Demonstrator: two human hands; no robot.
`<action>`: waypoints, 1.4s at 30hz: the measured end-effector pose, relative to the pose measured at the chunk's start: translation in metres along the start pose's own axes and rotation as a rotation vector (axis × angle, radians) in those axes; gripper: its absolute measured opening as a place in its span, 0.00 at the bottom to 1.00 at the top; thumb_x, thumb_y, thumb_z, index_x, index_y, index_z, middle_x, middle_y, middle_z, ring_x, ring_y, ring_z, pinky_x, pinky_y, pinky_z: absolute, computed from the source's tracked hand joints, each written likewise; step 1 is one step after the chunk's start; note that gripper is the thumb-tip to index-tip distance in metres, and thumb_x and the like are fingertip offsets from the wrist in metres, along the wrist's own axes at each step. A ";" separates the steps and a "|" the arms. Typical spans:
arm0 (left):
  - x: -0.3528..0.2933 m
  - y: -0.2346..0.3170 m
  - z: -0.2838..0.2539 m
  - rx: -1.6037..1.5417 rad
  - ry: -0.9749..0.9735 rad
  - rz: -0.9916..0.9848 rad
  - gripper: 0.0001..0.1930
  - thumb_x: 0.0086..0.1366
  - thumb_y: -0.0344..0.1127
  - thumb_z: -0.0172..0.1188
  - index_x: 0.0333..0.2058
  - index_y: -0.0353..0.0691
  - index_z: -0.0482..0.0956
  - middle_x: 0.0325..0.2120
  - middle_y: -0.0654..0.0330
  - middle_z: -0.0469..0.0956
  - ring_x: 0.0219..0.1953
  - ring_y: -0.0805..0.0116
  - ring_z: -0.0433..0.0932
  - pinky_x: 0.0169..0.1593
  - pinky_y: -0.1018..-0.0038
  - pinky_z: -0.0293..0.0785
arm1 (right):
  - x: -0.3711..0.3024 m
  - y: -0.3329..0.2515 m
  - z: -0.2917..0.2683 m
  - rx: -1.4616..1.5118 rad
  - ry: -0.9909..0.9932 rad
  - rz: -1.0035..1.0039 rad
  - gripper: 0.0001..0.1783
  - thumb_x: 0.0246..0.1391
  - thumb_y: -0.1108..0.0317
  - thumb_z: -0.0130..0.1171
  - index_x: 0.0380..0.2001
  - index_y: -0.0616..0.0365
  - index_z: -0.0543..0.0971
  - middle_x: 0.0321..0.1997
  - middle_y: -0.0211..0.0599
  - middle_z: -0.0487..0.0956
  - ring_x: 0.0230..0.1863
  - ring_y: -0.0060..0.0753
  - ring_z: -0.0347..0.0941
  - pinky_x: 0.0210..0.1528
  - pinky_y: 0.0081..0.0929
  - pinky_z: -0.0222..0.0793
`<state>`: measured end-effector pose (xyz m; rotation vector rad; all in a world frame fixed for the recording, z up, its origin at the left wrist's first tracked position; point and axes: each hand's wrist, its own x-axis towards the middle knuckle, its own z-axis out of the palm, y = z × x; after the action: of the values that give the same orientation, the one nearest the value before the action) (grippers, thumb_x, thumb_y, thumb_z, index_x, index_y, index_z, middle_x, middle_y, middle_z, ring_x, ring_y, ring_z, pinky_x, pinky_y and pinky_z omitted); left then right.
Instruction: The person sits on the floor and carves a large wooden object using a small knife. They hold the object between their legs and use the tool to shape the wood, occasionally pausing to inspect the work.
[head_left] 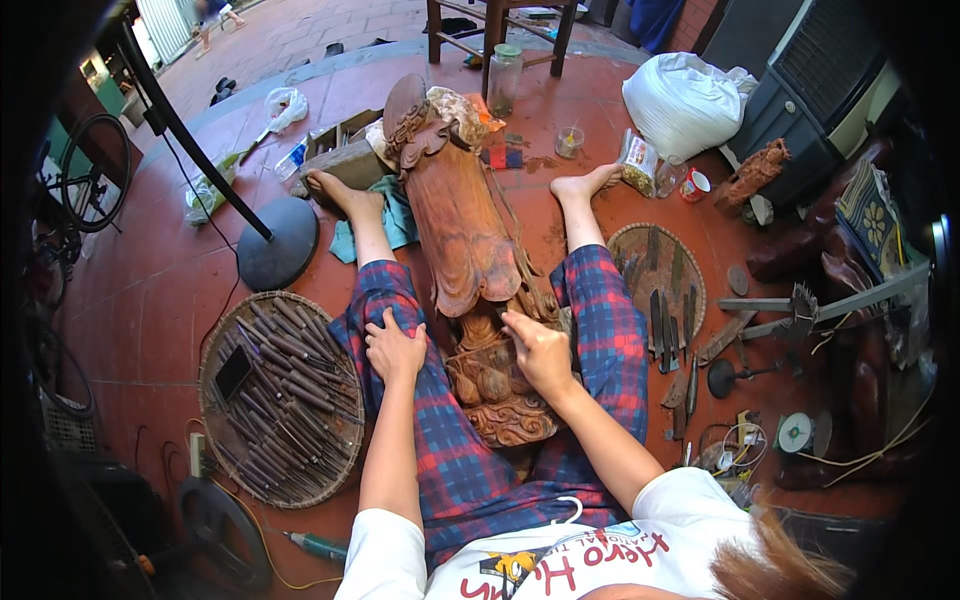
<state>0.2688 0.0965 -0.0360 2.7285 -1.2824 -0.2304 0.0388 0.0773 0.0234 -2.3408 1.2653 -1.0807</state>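
Note:
A large reddish-brown wood carving (455, 215) lies lengthwise between my legs. Its far end has a carved round top, its middle is smooth, and its near end (500, 395) bears deep scrolls and rounded shapes. On the plaid cloth over my left knee rests my left hand (396, 346), fingers apart and holding nothing. My right hand (541, 352) is at the right side of the carving's near part, just below a smooth flared edge. Its fingers are curled together in a pinch; whatever they may hold is too small or hidden to make out.
At left stands a round woven tray (215, 440) of wooden-handled carving tools. Another woven tray (625, 240) with flat blades lies at right. A black round stand base (278, 242), a white sack (685, 105), a glass jar (505, 80) and a green power tool (318, 545) surround me.

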 end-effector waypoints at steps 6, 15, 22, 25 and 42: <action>-0.002 -0.003 0.002 0.015 -0.007 0.000 0.39 0.56 0.60 0.63 0.61 0.46 0.65 0.46 0.45 0.69 0.46 0.48 0.76 0.46 0.60 0.75 | 0.003 0.000 -0.007 0.093 -0.089 0.042 0.12 0.52 0.70 0.62 0.41 0.57 0.82 0.40 0.43 0.84 0.41 0.41 0.82 0.44 0.34 0.77; -0.003 -0.002 0.002 0.021 0.003 0.008 0.38 0.56 0.61 0.63 0.60 0.47 0.66 0.46 0.45 0.70 0.46 0.48 0.76 0.46 0.59 0.76 | 0.009 0.003 -0.009 0.108 -0.014 0.027 0.10 0.52 0.72 0.62 0.39 0.60 0.82 0.40 0.45 0.83 0.42 0.42 0.82 0.43 0.33 0.79; 0.001 -0.001 0.000 0.019 -0.008 -0.002 0.40 0.54 0.62 0.64 0.61 0.49 0.65 0.46 0.42 0.71 0.46 0.46 0.77 0.48 0.58 0.75 | 0.000 0.002 -0.012 0.071 -0.138 -0.011 0.12 0.50 0.73 0.64 0.40 0.59 0.82 0.41 0.44 0.83 0.44 0.42 0.81 0.44 0.32 0.78; -0.002 0.002 -0.002 0.022 0.000 0.007 0.39 0.55 0.61 0.64 0.60 0.47 0.65 0.45 0.44 0.71 0.46 0.46 0.76 0.46 0.59 0.75 | 0.001 0.004 -0.010 0.101 -0.027 0.013 0.10 0.52 0.71 0.63 0.39 0.60 0.82 0.39 0.45 0.84 0.41 0.42 0.82 0.42 0.33 0.78; 0.000 0.001 -0.001 0.058 0.018 0.019 0.38 0.56 0.61 0.63 0.60 0.47 0.65 0.44 0.44 0.71 0.44 0.47 0.77 0.45 0.60 0.76 | -0.001 -0.001 -0.006 0.098 -0.033 0.049 0.12 0.52 0.71 0.61 0.41 0.61 0.81 0.41 0.47 0.83 0.43 0.43 0.81 0.45 0.34 0.78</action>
<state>0.2685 0.0958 -0.0350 2.7582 -1.3303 -0.1697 0.0351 0.0797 0.0275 -2.2345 1.2231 -1.0597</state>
